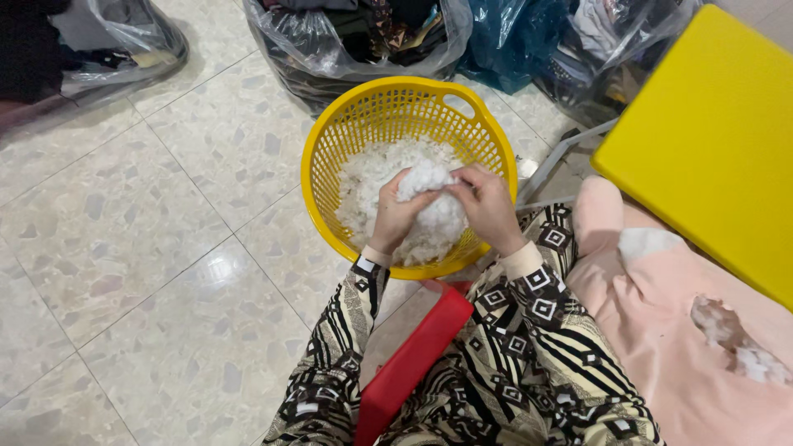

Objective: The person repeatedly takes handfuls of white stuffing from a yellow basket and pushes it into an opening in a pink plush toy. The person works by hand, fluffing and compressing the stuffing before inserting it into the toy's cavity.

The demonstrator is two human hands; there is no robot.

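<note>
Two hands, left hand point(396, 216) and right hand point(489, 206), close together on one white stuffing clump point(429, 183) held just above the fluff heap inside one yellow basket point(330, 140); loose wisps could tear off and drift past the basket rim onto the floor point(140, 248); beside the basket lie one pink cover point(661, 330) and one red stool point(413, 355)

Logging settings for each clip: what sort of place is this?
Probably a home or small workshop floor for stuffing work: speckled tile floor, round yellow plastic basket of white fibre filling, clear plastic bags of clothes.
</note>
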